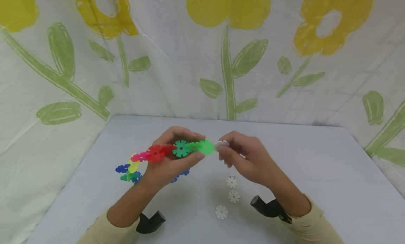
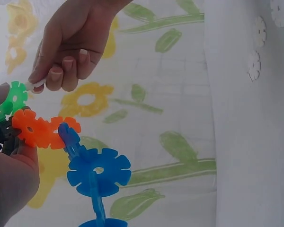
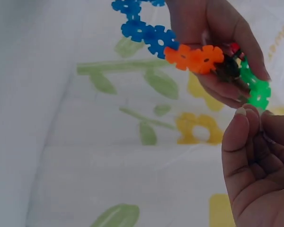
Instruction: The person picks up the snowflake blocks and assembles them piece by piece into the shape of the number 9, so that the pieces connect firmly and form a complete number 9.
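Observation:
My left hand (image 1: 162,170) grips a chain of slotted plastic snowflake discs between thumb and fingers. Red discs (image 1: 155,153), a teal disc (image 1: 181,148) and a bright green end disc (image 1: 206,147) run across its palm side. Orange discs (image 2: 31,127) and blue discs (image 2: 113,165) dangle below it in the left wrist view. My right hand (image 1: 248,158) pinches a white disc (image 1: 222,143) by thumb and fingertips at the edge of the green end disc. Whether the two slots are joined cannot be made out; fingertips cover most of the white disc in the right wrist view.
Three loose white discs, among them a nearest one (image 1: 221,212), lie on the pale table (image 1: 332,187) below my right hand. Black wrist mounts (image 1: 151,223) stick out at both forearms. Behind the table hangs a flower-printed cloth (image 1: 174,78).

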Motion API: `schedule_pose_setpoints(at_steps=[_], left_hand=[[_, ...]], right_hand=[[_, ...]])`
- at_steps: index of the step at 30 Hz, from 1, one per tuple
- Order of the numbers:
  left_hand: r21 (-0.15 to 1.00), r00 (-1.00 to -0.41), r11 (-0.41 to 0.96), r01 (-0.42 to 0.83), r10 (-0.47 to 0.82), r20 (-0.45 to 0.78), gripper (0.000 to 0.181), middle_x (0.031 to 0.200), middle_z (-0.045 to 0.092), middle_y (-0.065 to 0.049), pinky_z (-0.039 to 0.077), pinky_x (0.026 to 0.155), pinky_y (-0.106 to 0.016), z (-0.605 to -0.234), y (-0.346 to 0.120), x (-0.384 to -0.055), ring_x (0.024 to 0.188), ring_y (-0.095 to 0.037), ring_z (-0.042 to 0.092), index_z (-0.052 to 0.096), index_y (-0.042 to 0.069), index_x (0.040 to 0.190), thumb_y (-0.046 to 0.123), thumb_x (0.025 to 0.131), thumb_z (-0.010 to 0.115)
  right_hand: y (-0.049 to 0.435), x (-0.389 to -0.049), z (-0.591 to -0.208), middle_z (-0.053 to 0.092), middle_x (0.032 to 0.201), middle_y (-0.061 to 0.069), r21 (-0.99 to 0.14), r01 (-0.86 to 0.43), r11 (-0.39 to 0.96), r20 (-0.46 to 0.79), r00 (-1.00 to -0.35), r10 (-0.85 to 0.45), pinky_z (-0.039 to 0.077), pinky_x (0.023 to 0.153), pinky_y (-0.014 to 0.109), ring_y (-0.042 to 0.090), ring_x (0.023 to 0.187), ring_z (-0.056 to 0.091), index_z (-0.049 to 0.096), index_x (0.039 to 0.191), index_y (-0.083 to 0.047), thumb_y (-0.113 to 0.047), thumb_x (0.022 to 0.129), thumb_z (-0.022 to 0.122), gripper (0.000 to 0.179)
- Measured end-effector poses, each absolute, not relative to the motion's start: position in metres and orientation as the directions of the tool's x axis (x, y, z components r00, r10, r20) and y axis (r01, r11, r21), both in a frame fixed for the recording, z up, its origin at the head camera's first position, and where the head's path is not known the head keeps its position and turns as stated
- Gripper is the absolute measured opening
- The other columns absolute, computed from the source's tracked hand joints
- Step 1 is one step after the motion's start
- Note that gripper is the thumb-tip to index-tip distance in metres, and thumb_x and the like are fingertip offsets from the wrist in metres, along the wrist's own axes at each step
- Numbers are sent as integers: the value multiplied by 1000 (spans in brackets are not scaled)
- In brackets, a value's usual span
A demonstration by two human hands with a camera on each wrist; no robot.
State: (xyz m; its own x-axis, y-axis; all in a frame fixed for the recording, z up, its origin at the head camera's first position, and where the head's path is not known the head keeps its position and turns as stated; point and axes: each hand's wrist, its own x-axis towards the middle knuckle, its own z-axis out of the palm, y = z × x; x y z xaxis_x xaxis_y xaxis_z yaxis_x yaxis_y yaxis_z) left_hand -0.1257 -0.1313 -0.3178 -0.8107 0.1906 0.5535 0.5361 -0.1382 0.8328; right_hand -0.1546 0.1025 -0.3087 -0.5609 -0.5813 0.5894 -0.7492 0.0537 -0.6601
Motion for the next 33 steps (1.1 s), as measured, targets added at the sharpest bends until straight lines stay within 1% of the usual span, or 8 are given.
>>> schedule_pose_setpoints(at_steps=[9,12,16,19,21,26,28,33], left_hand=[[850,-826,-151,504,203,526,36,114,69,-14,59,81,-38,-318,-131,-125,103,-33,67,57,-3,114,-6,83,76],[857,-832,-163,489,208,515,36,114,69,-15,58,82,-37,-318,-131,-124,103,-33,68,57,-2,113,-4,84,77],[865,-837,-172,472,221,500,34,113,70,-15,58,83,-37,-319,-130,-124,103,-33,68,58,-2,113,-2,84,77],[875,-846,-168,453,227,482,34,113,70,-15,58,83,-38,-320,-129,-124,104,-33,68,59,-1,113,-2,84,77],[879,-852,-161,448,222,475,34,114,70,-14,58,83,-38,-320,-130,-124,104,-33,68,59,0,113,-3,84,77],[876,-850,-140,461,214,481,38,115,69,-13,58,82,-38,-317,-132,-124,103,-33,67,58,0,115,-4,82,78],[880,-855,-132,457,208,475,39,116,68,-13,58,82,-38,-316,-132,-123,104,-34,66,57,-1,116,-5,82,77],[912,-895,-111,394,177,409,40,118,68,-12,59,81,-36,-312,-135,-122,105,-33,65,56,1,117,-5,83,76]], right_hand=[[99,-148,-308,65,75,-1,-605,-793,73,645,-542,-539,52,53,24,9,58,56,54,118,-2,18,89,62,36],[98,-146,-308,65,75,1,-590,-806,51,669,-523,-528,51,52,23,8,56,56,56,114,-1,18,87,64,35],[98,-147,-309,67,78,4,-577,-817,-5,702,-492,-515,49,49,21,7,54,55,60,111,2,3,96,64,16],[97,-148,-310,69,79,7,-578,-815,-42,716,-481,-506,49,48,20,7,54,55,60,112,5,-13,101,62,21],[96,-148,-311,70,80,7,-583,-811,-48,712,-482,-510,50,48,22,8,55,57,60,114,5,-9,100,62,20],[96,-150,-310,72,83,4,-652,-758,0,614,-529,-585,57,57,29,11,62,65,50,134,-1,12,88,69,52],[97,-151,-309,73,86,2,-685,-727,50,548,-558,-623,58,61,31,11,68,69,45,138,-4,9,86,73,60],[100,-156,-313,68,90,-8,-643,-712,282,254,-546,-798,56,68,25,4,79,65,60,120,-11,-10,89,77,35]])
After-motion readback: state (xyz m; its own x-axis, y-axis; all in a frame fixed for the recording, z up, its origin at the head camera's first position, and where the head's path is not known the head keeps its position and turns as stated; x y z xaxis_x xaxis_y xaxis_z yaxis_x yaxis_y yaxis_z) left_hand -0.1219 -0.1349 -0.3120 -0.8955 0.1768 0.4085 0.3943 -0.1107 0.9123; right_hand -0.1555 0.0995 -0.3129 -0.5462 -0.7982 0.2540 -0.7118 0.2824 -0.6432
